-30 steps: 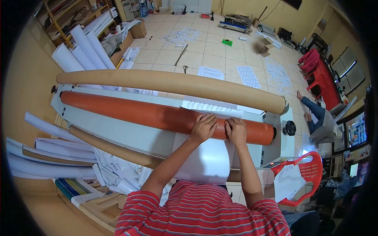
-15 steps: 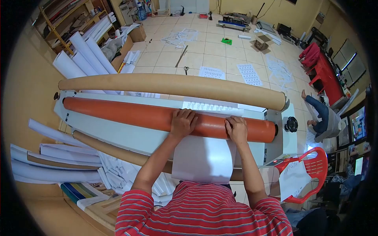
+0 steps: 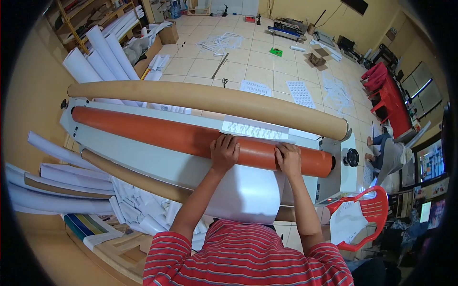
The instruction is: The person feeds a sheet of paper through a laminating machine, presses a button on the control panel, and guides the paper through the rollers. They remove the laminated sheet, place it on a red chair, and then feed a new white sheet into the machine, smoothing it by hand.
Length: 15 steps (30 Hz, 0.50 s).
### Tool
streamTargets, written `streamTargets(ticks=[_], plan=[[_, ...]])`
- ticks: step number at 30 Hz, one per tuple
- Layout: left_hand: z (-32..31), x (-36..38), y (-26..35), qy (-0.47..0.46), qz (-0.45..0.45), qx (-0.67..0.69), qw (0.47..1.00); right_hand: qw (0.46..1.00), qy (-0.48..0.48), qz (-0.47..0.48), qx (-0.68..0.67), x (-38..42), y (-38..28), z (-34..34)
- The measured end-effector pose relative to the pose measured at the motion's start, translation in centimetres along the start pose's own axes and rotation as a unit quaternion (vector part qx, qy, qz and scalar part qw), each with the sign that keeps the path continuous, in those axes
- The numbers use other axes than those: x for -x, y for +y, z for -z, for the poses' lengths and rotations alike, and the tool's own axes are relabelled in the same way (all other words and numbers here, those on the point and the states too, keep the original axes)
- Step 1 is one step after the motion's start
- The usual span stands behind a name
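Both hands rest on top of a long orange roller (image 3: 181, 136) of a machine. My left hand (image 3: 224, 152) lies on its middle, fingers bent over the top and side by side. To the right, my right hand (image 3: 288, 159) has its fingers curled over the same roller. A white sheet (image 3: 245, 193) hangs from the roller's near side, between my forearms. Behind the roller a printed sheet (image 3: 255, 127) shows. A brown cardboard roll (image 3: 205, 102) spans the machine beyond it.
A black hand knob (image 3: 351, 157) is at the machine's right end. A red chair (image 3: 374, 209) with a paper on it stands at the right. Paper rolls (image 3: 57, 202) lie at the left. Another person (image 3: 389, 152) is on the floor at the right.
The view has shifted slightly. Both hands remain on the roller, and less of the printed sheet's right part shows behind it. The person at the right has leaned differently.
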<state>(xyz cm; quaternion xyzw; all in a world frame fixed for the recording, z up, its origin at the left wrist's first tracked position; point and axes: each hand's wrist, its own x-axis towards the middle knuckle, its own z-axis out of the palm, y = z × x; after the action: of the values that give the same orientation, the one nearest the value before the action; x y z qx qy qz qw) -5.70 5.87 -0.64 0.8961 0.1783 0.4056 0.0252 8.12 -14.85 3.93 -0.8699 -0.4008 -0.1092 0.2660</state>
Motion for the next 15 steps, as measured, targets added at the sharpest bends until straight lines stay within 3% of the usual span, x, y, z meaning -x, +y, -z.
streamTargets(ticks=[7,10,12,13,15], plan=[[-0.6,0.3,-0.2,0.009,0.037,0.038,0.999,0.995,-0.024,-0.018,0.097,-1.2,-3.2,0.5],[-0.5,0.1,-0.2,0.027,0.027,0.041,0.998,0.997,-0.041,-0.011,0.071,-3.1,-6.2,-0.1],[-0.4,0.0,-0.3,0.023,0.023,0.057,0.998,0.994,-0.051,0.081,-0.048,-5.0,-6.8,-1.9],[-0.3,-0.1,-0.2,0.024,0.022,0.056,0.998,0.994,-0.050,0.081,-0.049,-6.0,-6.4,-3.0],[-0.2,-0.3,-0.2,0.019,0.024,0.057,0.998,0.973,-0.132,0.142,-0.124,-7.9,-5.9,-5.3]])
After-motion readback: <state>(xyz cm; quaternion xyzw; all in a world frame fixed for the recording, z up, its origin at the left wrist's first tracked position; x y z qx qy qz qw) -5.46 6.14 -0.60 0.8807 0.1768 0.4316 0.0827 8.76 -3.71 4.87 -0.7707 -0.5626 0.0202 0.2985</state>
